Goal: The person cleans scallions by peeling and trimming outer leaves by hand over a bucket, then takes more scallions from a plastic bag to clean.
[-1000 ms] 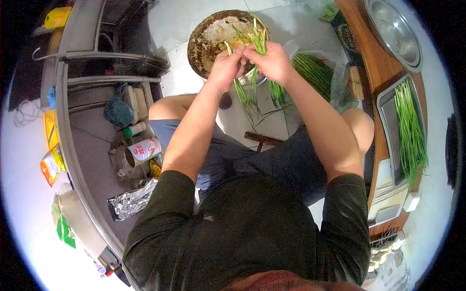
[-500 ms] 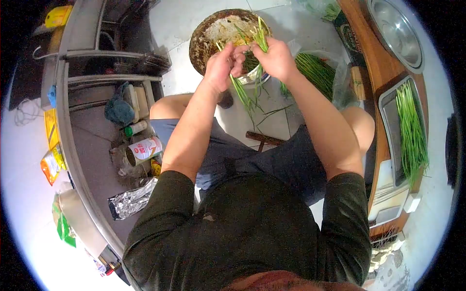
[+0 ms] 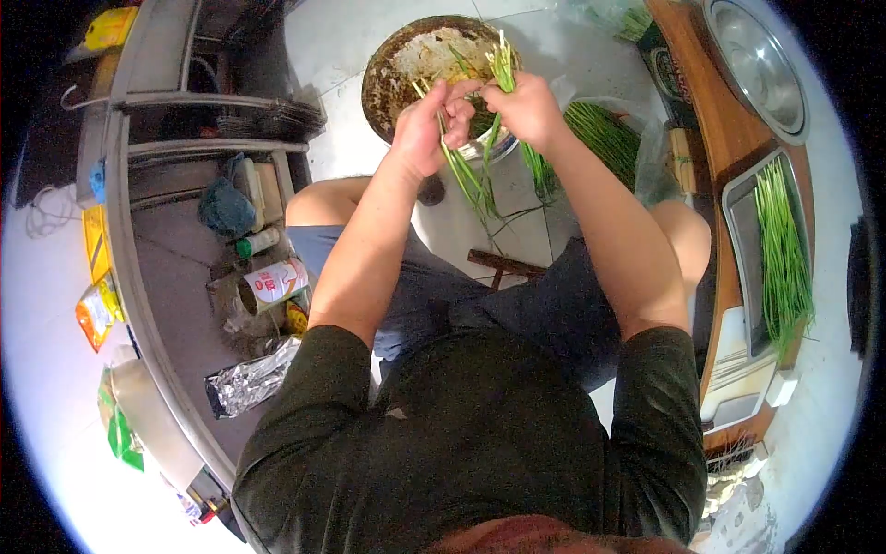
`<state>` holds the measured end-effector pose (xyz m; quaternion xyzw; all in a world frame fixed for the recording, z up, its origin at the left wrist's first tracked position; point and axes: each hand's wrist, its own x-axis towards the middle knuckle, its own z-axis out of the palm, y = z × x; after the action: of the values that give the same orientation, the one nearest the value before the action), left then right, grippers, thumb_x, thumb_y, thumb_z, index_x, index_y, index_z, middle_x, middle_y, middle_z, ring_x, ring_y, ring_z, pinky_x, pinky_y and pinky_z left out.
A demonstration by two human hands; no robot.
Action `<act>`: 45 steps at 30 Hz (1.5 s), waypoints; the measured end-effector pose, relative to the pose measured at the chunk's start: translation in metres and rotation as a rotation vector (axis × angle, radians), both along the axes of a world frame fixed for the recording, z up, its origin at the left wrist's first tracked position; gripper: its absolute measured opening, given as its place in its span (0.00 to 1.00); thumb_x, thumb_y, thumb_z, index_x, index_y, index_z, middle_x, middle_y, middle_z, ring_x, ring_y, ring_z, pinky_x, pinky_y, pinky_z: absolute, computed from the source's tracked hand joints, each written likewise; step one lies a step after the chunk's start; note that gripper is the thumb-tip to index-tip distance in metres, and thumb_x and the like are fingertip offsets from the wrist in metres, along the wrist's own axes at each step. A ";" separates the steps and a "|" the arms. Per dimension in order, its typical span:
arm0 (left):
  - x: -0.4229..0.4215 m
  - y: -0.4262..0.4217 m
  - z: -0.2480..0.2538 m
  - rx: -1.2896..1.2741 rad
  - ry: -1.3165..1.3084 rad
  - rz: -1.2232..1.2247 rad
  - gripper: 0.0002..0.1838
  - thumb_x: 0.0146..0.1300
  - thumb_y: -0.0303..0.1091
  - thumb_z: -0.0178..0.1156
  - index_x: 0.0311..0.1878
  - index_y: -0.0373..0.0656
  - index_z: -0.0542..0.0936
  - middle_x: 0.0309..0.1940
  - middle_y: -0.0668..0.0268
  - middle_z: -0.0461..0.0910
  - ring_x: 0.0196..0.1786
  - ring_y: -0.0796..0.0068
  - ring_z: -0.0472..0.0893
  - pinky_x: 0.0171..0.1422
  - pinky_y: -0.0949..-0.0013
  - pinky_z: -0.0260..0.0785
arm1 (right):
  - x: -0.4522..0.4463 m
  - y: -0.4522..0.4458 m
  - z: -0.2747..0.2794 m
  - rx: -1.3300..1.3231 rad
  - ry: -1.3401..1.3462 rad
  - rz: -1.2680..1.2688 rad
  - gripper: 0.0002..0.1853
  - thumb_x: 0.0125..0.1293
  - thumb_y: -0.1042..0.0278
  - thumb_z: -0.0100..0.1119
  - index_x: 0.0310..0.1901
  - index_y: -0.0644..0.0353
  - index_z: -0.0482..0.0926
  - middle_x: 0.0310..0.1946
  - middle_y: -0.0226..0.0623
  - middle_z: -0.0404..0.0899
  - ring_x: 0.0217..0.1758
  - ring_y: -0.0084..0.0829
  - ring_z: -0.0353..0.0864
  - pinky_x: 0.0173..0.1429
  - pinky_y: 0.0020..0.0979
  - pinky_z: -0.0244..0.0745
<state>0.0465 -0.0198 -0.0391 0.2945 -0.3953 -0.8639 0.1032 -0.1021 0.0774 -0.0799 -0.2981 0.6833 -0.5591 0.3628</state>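
My left hand (image 3: 425, 132) is closed around a few garlic chives (image 3: 467, 179), whose green leaves hang below it. In my right hand (image 3: 531, 113) is a thicker bunch of garlic chives (image 3: 501, 63), pale stem ends pointing up and leaves hanging under the palm. The fingers of both hands nearly meet over a round, brown-stained pan (image 3: 392, 78). Scraps lie in the pan, too small to name. Below the hands shows part of a shiny metal rim (image 3: 498, 146), mostly hidden. A clear plastic bag (image 3: 649, 152) with more garlic chives (image 3: 600, 138) sits right of my right hand.
On the wooden counter (image 3: 729, 231) at right are a metal tray (image 3: 759, 319) of garlic chives and a steel basin (image 3: 755, 65). At left a metal-framed shelf (image 3: 166, 323) holds a can (image 3: 277, 282), foil (image 3: 251, 379) and a blue cloth (image 3: 226, 208). A small wooden stool (image 3: 503, 263) stands between the knees.
The bunch in my right hand now has its leaves hanging to the right below the palm. Both hands stay in nearly the same place.
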 end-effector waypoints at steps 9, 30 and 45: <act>0.013 -0.018 -0.011 0.202 0.212 -0.005 0.30 0.75 0.53 0.42 0.63 0.32 0.69 0.26 0.70 0.72 0.18 0.80 0.61 0.25 0.75 0.54 | 0.004 -0.009 -0.005 -0.005 -0.118 -0.007 0.14 0.63 0.59 0.59 0.34 0.64 0.82 0.23 0.36 0.82 0.24 0.27 0.79 0.32 0.33 0.74; 0.026 -0.027 -0.029 0.355 0.284 0.061 0.31 0.76 0.55 0.40 0.59 0.33 0.73 0.24 0.71 0.67 0.17 0.80 0.61 0.25 0.75 0.55 | 0.005 -0.012 0.004 0.156 -0.140 0.132 0.13 0.60 0.60 0.63 0.38 0.63 0.81 0.24 0.33 0.81 0.21 0.21 0.74 0.24 0.26 0.69; 0.030 -0.023 -0.029 0.449 0.337 -0.030 0.32 0.75 0.56 0.39 0.56 0.33 0.75 0.25 0.71 0.67 0.17 0.80 0.61 0.24 0.75 0.55 | 0.011 -0.007 0.013 -0.115 -0.296 0.297 0.16 0.63 0.66 0.59 0.51 0.63 0.79 0.27 0.31 0.80 0.24 0.20 0.75 0.28 0.23 0.70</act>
<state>0.0760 -0.0427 -0.0681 0.1561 -0.1756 -0.9681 0.0871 -0.0910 0.0703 -0.0665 -0.3304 0.5379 -0.5754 0.5200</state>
